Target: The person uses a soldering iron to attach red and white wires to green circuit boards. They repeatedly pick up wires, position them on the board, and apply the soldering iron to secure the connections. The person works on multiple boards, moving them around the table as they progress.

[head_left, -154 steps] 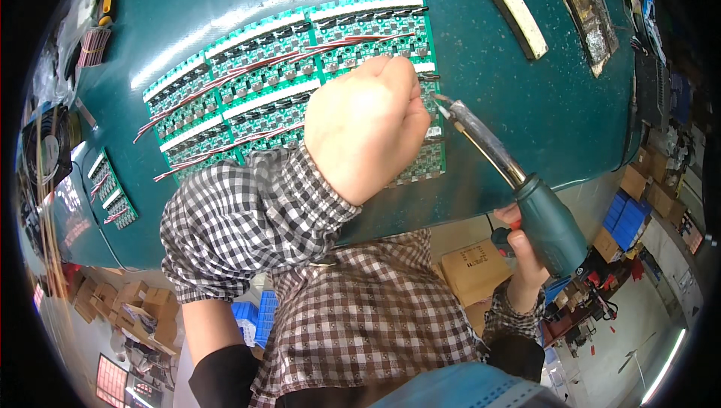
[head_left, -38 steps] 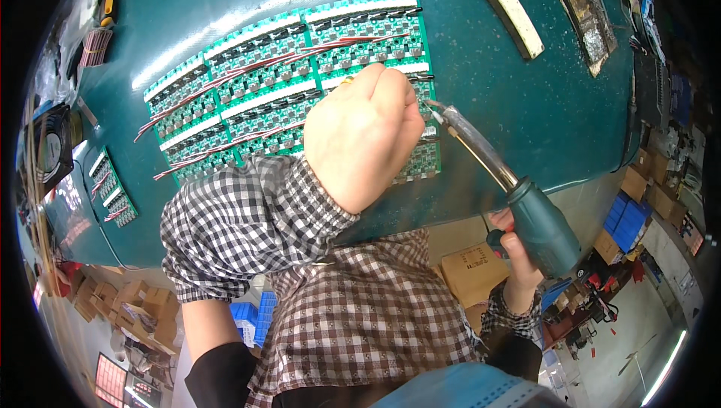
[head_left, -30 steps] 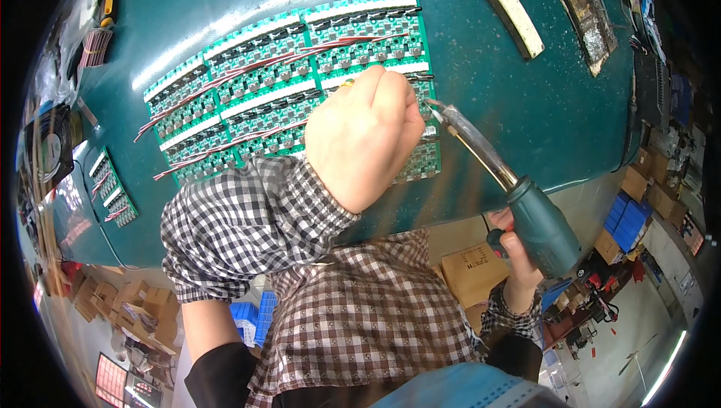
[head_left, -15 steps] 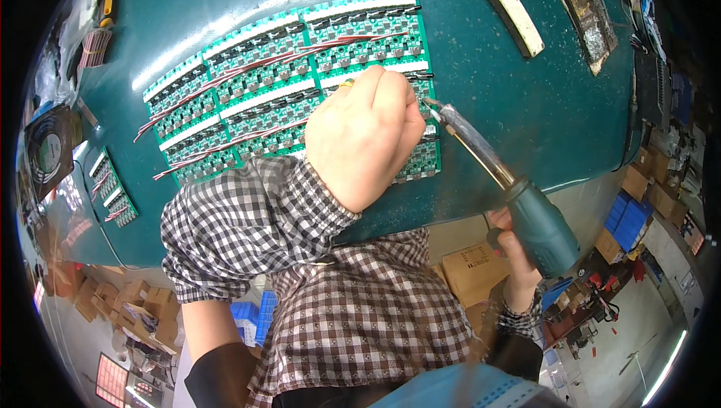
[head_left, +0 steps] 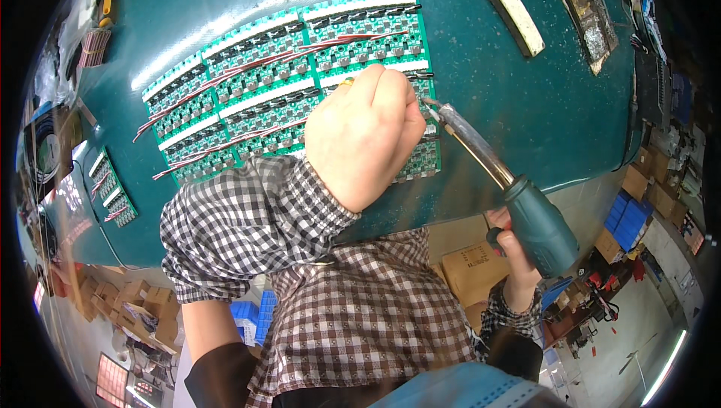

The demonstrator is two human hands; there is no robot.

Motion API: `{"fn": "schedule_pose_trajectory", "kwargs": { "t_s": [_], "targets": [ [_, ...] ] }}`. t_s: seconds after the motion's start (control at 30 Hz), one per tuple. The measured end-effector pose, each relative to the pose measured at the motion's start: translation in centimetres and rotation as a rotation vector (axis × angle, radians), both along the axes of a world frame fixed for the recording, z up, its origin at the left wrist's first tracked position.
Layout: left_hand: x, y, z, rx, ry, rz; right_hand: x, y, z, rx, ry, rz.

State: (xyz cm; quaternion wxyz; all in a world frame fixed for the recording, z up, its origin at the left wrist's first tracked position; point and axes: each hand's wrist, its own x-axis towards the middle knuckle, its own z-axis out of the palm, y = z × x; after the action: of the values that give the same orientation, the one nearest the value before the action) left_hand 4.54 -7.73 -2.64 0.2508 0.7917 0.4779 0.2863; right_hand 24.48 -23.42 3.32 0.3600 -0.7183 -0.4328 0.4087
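Note:
Several green circuit boards (head_left: 259, 53) lie joined in a sheet on the table, with white strips, black parts and red, black and white wires (head_left: 248, 68) across them. My left hand (head_left: 366, 134) rests over the right side of the boards, its fingers closed in a pinch; what they hold is hidden beneath. My right hand (head_left: 518, 254), at the table's near edge, grips a soldering iron (head_left: 544, 228) by its dark teal handle. The iron's metal barrel slants up and left, and its tip is at the boards' right edge, close beside my left fingertips.
A smaller circuit board (head_left: 113, 188) lies on the left of the green table (head_left: 511, 107). Behind it stand a fan (head_left: 51, 145) and a bundle of wires (head_left: 95, 47). A pale curved bar (head_left: 505, 6) and a soiled metal block (head_left: 587, 21) lie at the far right.

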Motion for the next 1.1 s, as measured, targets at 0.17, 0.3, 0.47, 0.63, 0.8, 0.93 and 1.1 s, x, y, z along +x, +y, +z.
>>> {"fn": "schedule_pose_trajectory", "kwargs": {
  "t_s": [0.17, 0.3, 0.47, 0.63, 0.8, 0.93, 1.1],
  "targets": [
    [0.0, 0.1, 0.0, -0.019, 0.002, -0.004, 0.1, 0.0, -0.1, 0.011, -0.007, 0.016],
    [0.0, 0.0, 0.1, -0.019, 0.016, 0.001, -0.2, 0.3, 0.0, 0.047, 0.032, -0.001],
    [0.0, 0.1, 0.2, -0.017, 0.007, 0.0, 0.4, -0.4, -0.4, 0.068, 0.094, -0.013],
    [-0.1, 0.0, 0.2, -0.011, 0.01, -0.002, 0.3, -0.5, -0.5, 0.079, 0.085, -0.011],
    [0.0, 0.1, 0.0, -0.001, 0.002, -0.006, 0.3, -0.1, -0.3, 0.11, 0.175, -0.035],
    [0.0, 0.1, 0.2, -0.021, 0.015, -0.01, -1.3, 1.1, 0.2, 0.137, 0.227, -0.21],
    [-0.1, 0.2, 0.5, -0.042, 0.0, -0.046, -0.2, 1.6, -1.4, 0.201, 0.346, -0.267]
  ]
}}
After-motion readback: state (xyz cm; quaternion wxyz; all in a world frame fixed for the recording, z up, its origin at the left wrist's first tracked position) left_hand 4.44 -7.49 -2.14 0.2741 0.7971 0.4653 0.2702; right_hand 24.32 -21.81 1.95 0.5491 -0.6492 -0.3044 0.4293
